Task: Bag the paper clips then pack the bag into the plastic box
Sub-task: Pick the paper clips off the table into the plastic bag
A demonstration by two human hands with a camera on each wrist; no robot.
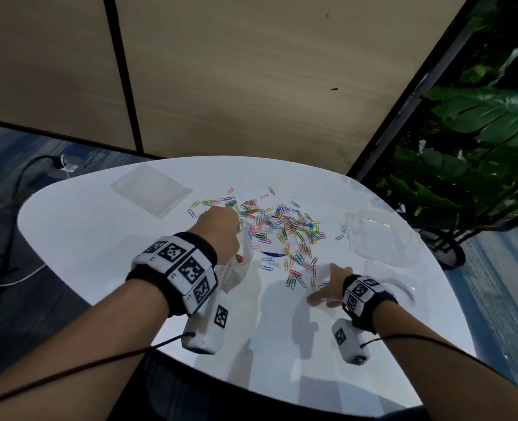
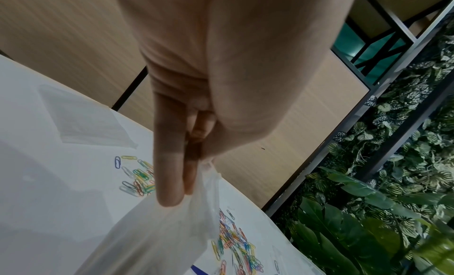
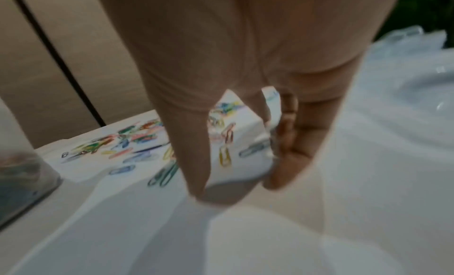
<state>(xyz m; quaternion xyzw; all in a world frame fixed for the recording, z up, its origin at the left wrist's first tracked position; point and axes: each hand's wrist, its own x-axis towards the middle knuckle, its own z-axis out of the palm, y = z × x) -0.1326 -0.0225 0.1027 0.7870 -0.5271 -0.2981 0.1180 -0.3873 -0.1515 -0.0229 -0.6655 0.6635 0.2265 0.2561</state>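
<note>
On table (image 1: 99, 238), multicoloured paper clips (image 1: 282, 226) scattered; translucent bag (image 1: 239, 265) crumpled

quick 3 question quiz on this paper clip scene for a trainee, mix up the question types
1. True or false: the left hand holds the plastic bag.
2. Where do most paper clips lie? A) in the bag B) loose on the white table C) in the plastic box
3. Fill in: the right hand reaches down at the near edge of the ____ of clips.

Key: 1 true; 2 B; 3 pile
</note>
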